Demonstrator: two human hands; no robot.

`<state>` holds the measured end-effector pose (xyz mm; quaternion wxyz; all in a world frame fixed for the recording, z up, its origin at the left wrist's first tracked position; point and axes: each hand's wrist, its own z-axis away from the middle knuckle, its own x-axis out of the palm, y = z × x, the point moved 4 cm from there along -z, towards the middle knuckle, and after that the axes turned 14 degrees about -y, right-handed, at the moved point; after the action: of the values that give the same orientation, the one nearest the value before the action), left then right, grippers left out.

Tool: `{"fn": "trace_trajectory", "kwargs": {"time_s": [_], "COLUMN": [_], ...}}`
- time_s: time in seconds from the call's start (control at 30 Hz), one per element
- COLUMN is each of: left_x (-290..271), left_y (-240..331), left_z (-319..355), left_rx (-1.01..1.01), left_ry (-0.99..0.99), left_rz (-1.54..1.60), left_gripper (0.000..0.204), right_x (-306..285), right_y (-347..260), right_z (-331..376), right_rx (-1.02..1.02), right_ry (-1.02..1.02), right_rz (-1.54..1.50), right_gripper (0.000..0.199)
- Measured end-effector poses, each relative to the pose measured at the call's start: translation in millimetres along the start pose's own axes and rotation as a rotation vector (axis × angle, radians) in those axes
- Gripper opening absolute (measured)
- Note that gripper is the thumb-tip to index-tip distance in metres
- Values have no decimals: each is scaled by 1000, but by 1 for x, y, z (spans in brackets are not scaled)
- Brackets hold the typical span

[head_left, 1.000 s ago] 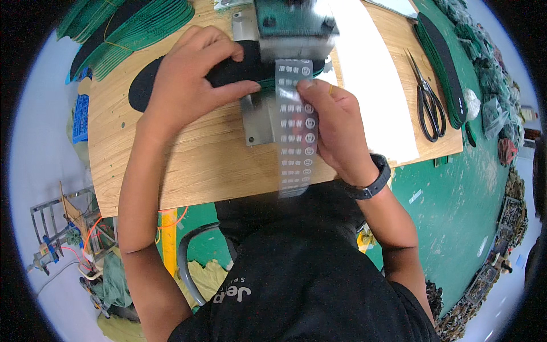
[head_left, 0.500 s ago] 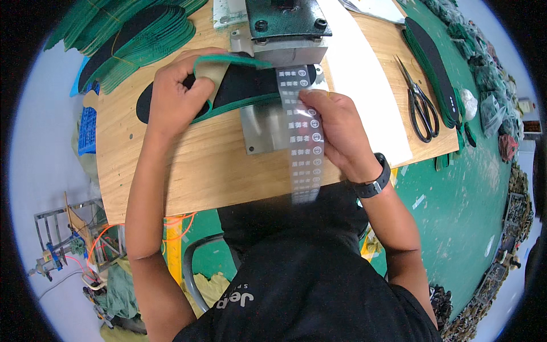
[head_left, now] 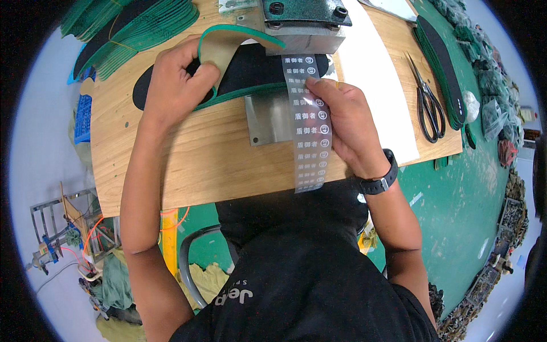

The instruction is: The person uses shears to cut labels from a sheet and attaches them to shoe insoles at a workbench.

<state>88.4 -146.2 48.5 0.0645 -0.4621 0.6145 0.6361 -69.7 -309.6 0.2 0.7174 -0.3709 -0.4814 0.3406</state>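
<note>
My left hand is closed on a green-edged insole, which is bent upward so its beige underside shows. Beneath it lie more black-topped insoles with green edges, partly under a metal press block. Between thumb and fingers, my right hand pinches a clear strip of printed labels. The strip's upper end lies over the black insole beside the block, and its lower end hangs toward my lap. Below the insoles, a shiny metal plate shows.
Black-handled scissors and a stack of insoles lie on the right of the wooden table. A white sheet runs beside the press. Banded insole piles stand at the far left.
The insole in my left hand has risen and arches higher, its far end lifting off the insoles below. My right hand still holds the strip. The view has shifted slightly.
</note>
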Motion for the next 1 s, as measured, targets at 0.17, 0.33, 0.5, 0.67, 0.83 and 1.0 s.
{"fn": "trace_trajectory", "kwargs": {"time_s": [0.17, 0.33, 0.5, 0.67, 0.83, 1.0], "left_x": [5, 11, 15, 10, 3, -5], "left_y": [1, 0, 22, 12, 5, 3], "left_z": [-4, -4, -7, -2, -3, 2], "left_rx": [136, 94, 230, 87, -2, -70], "left_ry": [35, -39, 70, -73, -36, 90], "left_rz": [-76, -126, -438, -217, -178, 40], "left_gripper": [26, 42, 61, 50, 29, 24], "right_x": [-1, 2, -3, 0, -8, -2], "right_y": [0, -1, 1, -4, -13, -3], "right_z": [-2, -2, -1, 10, 34, 25], "right_rx": [14, -13, -29, -159, -116, -6], "right_ry": [-5, -25, 8, 59, 180, 64], "right_rz": [39, 97, 135, 64, -59, -36], "right_gripper": [24, 26, 27, 21, 15, 16]}}
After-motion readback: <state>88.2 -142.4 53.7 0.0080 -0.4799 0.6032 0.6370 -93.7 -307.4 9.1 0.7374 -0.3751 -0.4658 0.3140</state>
